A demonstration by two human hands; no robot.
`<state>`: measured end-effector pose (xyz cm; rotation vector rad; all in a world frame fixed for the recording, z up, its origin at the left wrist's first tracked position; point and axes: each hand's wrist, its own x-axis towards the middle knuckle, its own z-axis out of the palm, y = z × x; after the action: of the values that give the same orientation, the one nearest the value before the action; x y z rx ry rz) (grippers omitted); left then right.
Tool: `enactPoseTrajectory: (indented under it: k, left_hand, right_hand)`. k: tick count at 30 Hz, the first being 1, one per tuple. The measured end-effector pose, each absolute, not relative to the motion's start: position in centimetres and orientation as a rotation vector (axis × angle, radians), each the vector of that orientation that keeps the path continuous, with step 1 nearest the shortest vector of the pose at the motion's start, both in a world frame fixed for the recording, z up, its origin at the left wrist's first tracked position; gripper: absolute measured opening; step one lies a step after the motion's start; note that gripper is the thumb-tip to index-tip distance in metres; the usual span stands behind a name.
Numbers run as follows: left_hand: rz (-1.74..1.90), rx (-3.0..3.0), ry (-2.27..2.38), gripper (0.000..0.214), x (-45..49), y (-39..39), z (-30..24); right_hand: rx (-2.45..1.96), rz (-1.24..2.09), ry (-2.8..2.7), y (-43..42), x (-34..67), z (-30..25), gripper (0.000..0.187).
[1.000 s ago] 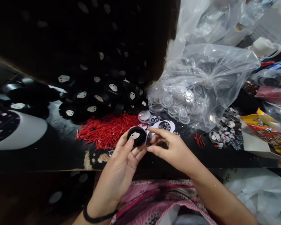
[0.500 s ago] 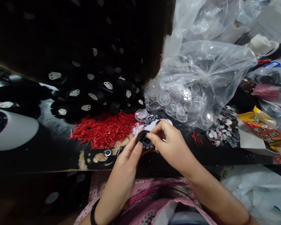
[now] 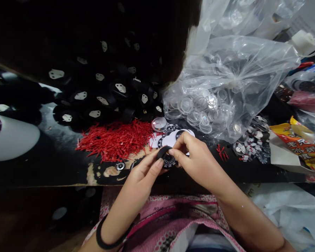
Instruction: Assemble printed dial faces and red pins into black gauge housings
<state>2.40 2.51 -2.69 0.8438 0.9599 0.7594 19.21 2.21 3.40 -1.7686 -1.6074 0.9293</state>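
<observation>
My left hand (image 3: 147, 171) grips a small round black dial case (image 3: 169, 159) by its left side, thumb at the front rim and fingers behind. A black face with white markings shows inside the tilted case. At its upper right rim is my right hand (image 3: 190, 157), closed, thumb and forefinger pinched against the case; anything small between the fingertips is hidden. Just beyond my hands lie white and black printed dial discs (image 3: 170, 140), partly covered, and a clear round cover (image 3: 159, 124). A pile of thin red pointers (image 3: 115, 140) spreads to the left.
Many black round cases with metal plates (image 3: 120, 88) fill the back left. A clear plastic bag (image 3: 204, 108) of transparent rings stands back right. Small metal parts (image 3: 252, 138), a few red pointers (image 3: 222, 152) and an orange snack packet (image 3: 301, 143) lie right. A white cylinder (image 3: 13, 136) is far left.
The dial case has tilted more, and my right fingers have moved from over its face to its upper rim. The view has shifted slightly.
</observation>
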Motion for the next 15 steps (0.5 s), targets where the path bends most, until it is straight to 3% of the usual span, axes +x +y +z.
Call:
enactPoseTrajectory:
  k: [3,10,12,15]
  left_hand:
    - [0.78,0.854,0.968,0.03,2.4,2.2,-2.5]
    - [0.789,0.932,1.126,0.027,-0.2,1.0,-2.8]
    - [0.872,0.792,1.193,0.028,-1.1,0.9,-2.9]
    - [1.051,0.548,1.213,0.024,-1.7,1.1,-2.3]
  right_hand:
    - [-1.771,0.985,-1.603,1.6,19.3,3.1,0.011]
    - [-1.572,1.225,-1.72,1.0,18.1,2.8,0.023]
    - [-1.636,1.063,-1.884,2.1,17.1,2.4,0.013]
    - [-1.874,0.529,-2.165,4.2,15.4,1.6,0.024]
